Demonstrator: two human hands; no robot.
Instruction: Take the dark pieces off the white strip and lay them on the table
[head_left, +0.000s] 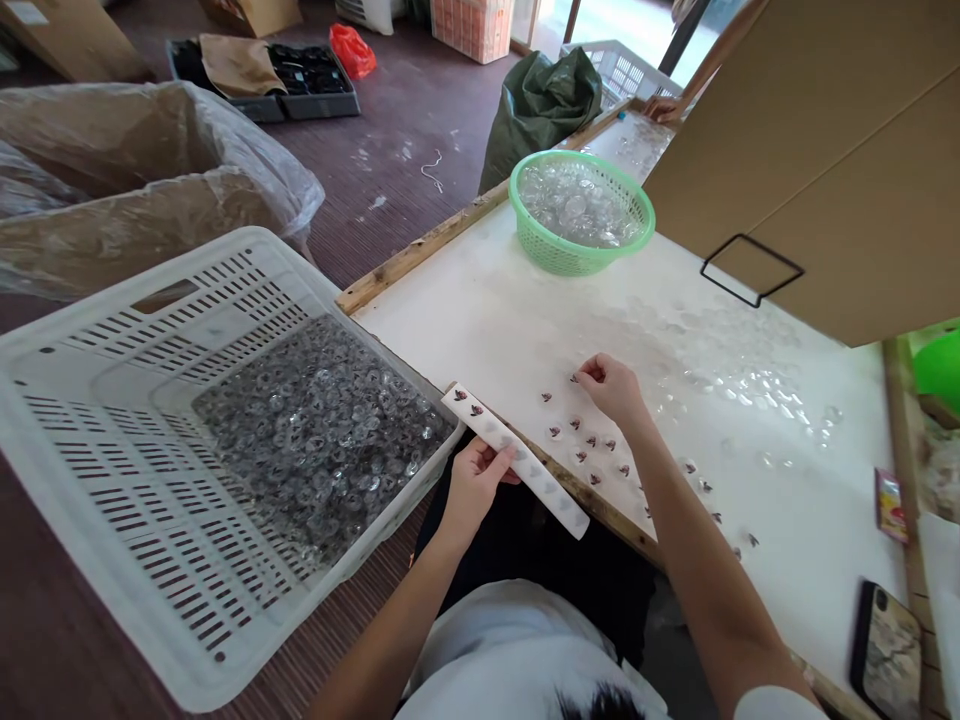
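Note:
My left hand pinches a long white sticker strip at the table's front edge. Two dark, reddish motifs show at the strip's far end; the rest bears faint grey marks. Over the white table, the fingertips of my right hand are closed on a small dark sticker, close to the surface. Several clear discs with the same dark motif lie just in front of that hand and beside the forearm. Clear pieces without motifs are scattered farther right.
Left of the table, a white slotted basket holds many small clear pieces. A green colander of clear pieces stands at the back. A cardboard sheet rises at right, near a phone. Another person's hand rests at the far end.

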